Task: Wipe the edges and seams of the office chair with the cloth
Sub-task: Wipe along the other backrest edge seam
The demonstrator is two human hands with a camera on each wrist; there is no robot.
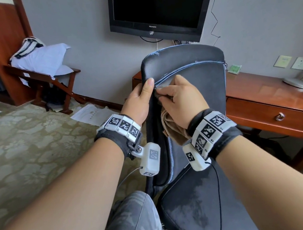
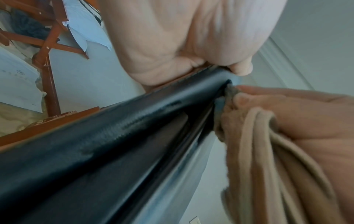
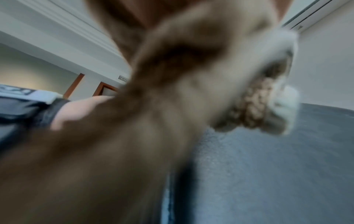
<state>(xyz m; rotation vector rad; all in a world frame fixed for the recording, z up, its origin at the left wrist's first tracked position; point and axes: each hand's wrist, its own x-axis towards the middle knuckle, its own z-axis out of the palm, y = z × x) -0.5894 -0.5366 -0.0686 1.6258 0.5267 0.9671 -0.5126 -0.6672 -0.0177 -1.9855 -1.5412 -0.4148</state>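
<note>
Two hands work on the chair back. The left hand (image 1: 142, 99) curls round the padded left edge of the backrest (image 1: 197, 85), thumb on the front face, the other fingers wrapped behind and out of sight in the head view; the left wrist view shows the palm clamped on the black edge roll (image 2: 118, 128). The right hand (image 1: 180, 98) pinches a bunched corner of the tan cloth (image 1: 173, 127), fingertips pressing it into the blue-stitched seam (image 1: 172, 73) just beside the left thumb. The rest of the cloth hangs loose below the right palm. The right wrist view is mostly blurred cloth against the grey fabric panel.

Step in hand, as judged: wiping the seam where the side bolster meets the fabric panel, near the upper left of the backrest. Next move likely calls for dragging the pinched cloth along the seam line while the left hand steadies the edge, keeping the cloth tip seated in the groove.

The office chair (image 1: 195, 202) faces the person, backrest upright with its long axis running vertically, seat toward the camera. The seam curves up and right across the top. Behind it are a wooden counter (image 1: 269, 96), a wall TV (image 1: 158, 7) and a luggage rack (image 1: 40, 76) with pillows.
</note>
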